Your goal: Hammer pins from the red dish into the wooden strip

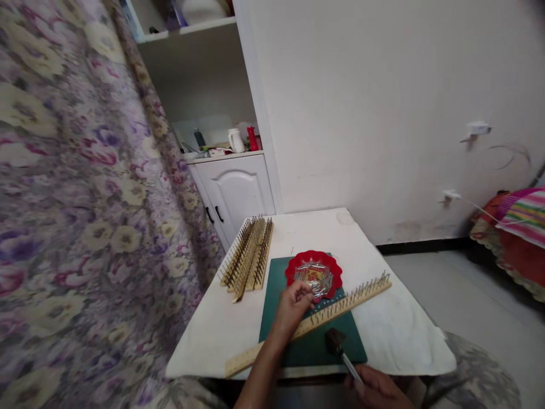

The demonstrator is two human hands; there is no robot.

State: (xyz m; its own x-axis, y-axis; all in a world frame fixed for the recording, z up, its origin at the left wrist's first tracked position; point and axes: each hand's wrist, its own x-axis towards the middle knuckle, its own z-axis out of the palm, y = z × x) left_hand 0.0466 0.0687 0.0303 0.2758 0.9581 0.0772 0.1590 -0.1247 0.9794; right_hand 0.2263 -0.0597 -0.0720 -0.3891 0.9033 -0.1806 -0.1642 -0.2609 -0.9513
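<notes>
My left hand (293, 307) is at the near edge of a scalloped red dish (335, 271). Its fingers are pinched together, and whatever is between them is too small to make out. Loose metal nails (324, 278) lie in the dish. Under my left wrist runs a long wooden strip (304, 326), slanting across a green cutting mat (276, 278). Nails stand upright along the strip's right part, while its left part shows only rows of small marks or holes. My right hand (374, 389) grips the handle of a hammer (351, 366), whose dark head hovers at the mat's lower right.
Several wooden strips studded with upright nails (251, 255) lie side by side at the table's back left. A white cloth (400, 335) covers the table. A flowered curtain (97, 227) hangs at the left, and a white cabinet (238, 187) stands behind.
</notes>
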